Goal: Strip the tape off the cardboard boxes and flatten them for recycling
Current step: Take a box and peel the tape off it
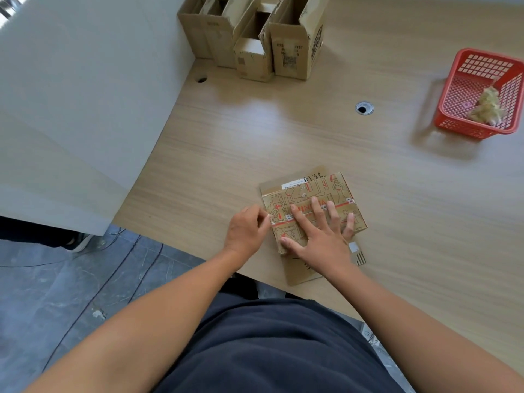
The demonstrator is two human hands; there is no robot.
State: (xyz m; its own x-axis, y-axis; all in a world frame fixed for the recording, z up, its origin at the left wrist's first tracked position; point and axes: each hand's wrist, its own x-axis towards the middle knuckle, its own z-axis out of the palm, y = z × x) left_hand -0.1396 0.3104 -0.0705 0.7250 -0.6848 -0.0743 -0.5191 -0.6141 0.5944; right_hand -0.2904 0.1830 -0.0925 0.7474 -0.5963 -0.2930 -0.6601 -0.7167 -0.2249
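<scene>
**Q:** so what are the hands doing right now?

**A:** Standing right by the desk, here's what I see. Right hand (320, 239) is flat on top of a brown cardboard box printed with red line drawings (337, 191), fingers spread and straight, palm pressing down, so not gripping anything. Left hand (246, 231) is curled up at the box's left edge, thumb and fingertips pinching the end of the red-and-white tape strip (344, 203). That strip runs across the lid, under the right fingers.

**Q:** where's the box sitting?

**A:** On the light wood-grain table (283, 131), near its front edge, on top of a flattened plain brown cardboard sheet (300, 272) that pokes out on the box's near and far sides.

**Q:** anything else around it?

**A:** Well beyond the box, a bunch of opened tall cardboard boxes (289, 49) stand upright. Far right of the box sits a red plastic mesh basket (476, 66) with a crumpled wad of pale tape (486, 104) inside. A grey panel (71, 109) stands to the box's left. Nothing's crowding the hands.
</scene>
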